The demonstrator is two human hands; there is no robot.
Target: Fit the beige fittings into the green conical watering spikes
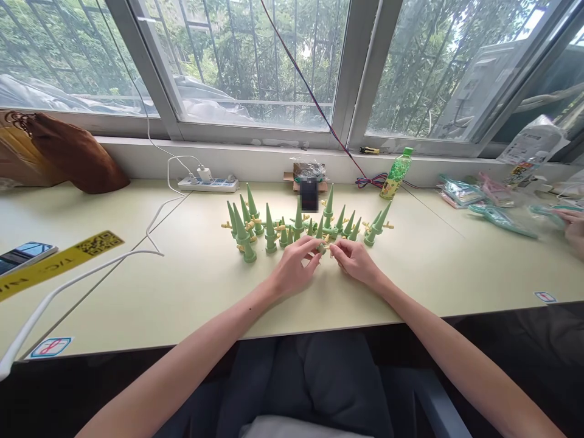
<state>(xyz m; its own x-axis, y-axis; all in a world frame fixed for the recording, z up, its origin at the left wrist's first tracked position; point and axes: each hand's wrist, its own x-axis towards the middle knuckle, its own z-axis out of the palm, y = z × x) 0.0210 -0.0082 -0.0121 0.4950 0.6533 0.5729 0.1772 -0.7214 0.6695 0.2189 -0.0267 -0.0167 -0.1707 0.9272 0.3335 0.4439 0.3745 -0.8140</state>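
Observation:
My left hand [295,265] is closed on a small green plastic piece [322,248], low over the table. Close beside it, my right hand [358,261] pinches a small yellow peg [329,247] whose tip meets or nearly meets the green piece; I cannot tell if the two are joined. Behind both hands stand several green cone-shaped plastic parts with yellow branching pegs, among them a tall cone [271,228] on the left and a leaning one [376,225] on the right. More green parts lie between them, partly hidden by my fingers.
At the back are a small box [302,170], a power strip [208,184] and a green-capped drink bottle [396,174]. A white cable [157,228] and phone [27,255] lie left. Plastic packets [463,191] and another person's hand [573,228] appear at right.

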